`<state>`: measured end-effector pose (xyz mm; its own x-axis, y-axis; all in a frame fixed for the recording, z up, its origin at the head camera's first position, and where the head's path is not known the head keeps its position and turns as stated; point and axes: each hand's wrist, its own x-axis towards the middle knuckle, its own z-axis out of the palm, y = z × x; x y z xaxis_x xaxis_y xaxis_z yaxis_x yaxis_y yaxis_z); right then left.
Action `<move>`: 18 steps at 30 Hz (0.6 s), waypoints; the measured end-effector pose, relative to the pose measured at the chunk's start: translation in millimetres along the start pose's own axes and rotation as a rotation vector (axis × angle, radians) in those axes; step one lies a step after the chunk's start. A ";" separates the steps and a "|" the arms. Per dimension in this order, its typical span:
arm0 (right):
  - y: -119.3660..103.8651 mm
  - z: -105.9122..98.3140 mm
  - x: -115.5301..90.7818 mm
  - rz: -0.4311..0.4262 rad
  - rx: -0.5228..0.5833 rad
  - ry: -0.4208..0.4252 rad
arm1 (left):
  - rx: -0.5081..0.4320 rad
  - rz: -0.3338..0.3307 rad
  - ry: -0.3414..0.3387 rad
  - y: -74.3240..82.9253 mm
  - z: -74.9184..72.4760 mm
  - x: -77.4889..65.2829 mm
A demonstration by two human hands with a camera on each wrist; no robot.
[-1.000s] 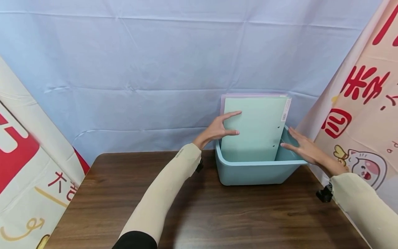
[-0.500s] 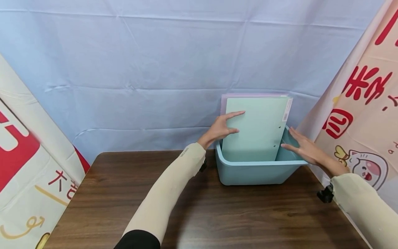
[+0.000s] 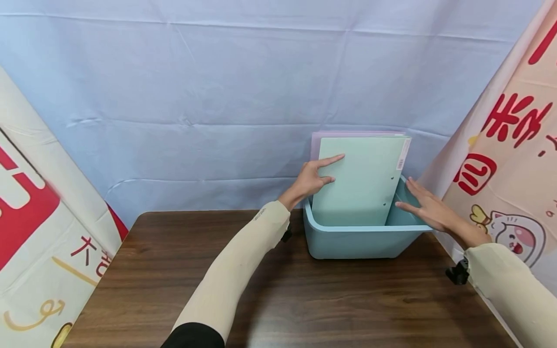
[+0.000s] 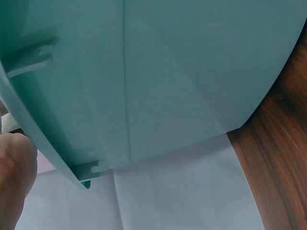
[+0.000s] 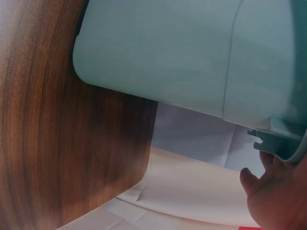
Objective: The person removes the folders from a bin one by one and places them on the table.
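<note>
A mint-green folder [image 3: 354, 186] with a white label stands in a blue-green plastic bin [image 3: 352, 243]. Behind it, a lilac folder [image 3: 315, 145] shows along the top and left side. My left hand [image 3: 308, 181] is at the mint folder's left edge, thumb and forefinger spread straight across its front; its other fingers are hidden. Spread fingers of my right hand [image 3: 428, 208] lie at the bin's right end, with the thumb over the inside. In the right wrist view, that hand [image 5: 278, 196] touches the bin's rim beside a notched tab.
The bin stands at the back right of a dark wood table [image 3: 196, 270]. Pale blue cloth [image 3: 196, 96] hangs behind the table. Printed cloths hang at both sides, the right one [image 3: 500, 193] close to my right hand.
The mint folder has slid slightly right within the bin, and my left hand has shifted right with it. My right hand keeps its place at the bin's end.
</note>
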<state>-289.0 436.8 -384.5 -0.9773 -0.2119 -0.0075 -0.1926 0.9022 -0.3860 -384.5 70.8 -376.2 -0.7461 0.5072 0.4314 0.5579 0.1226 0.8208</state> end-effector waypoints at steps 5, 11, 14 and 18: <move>1.8 1.3 -1.3 -0.001 0.008 -0.002 | -0.023 0.010 0.021 0.9 1.4 -2.3; 2.4 1.3 -0.2 0.009 0.017 -0.005 | -0.014 0.052 0.070 6.0 0.4 -4.3; 1.3 0.8 0.9 0.013 0.016 -0.004 | -0.018 0.078 0.091 9.1 -0.8 -4.8; -0.3 0.6 2.5 0.019 0.018 -0.007 | -0.005 0.100 0.138 12.3 -2.5 -6.1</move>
<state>-291.4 435.8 -385.0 -0.9801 -0.1975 -0.0210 -0.1726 0.8992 -0.4020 -374.0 67.1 -367.8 -0.7298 0.3947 0.5582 0.6306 0.0733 0.7727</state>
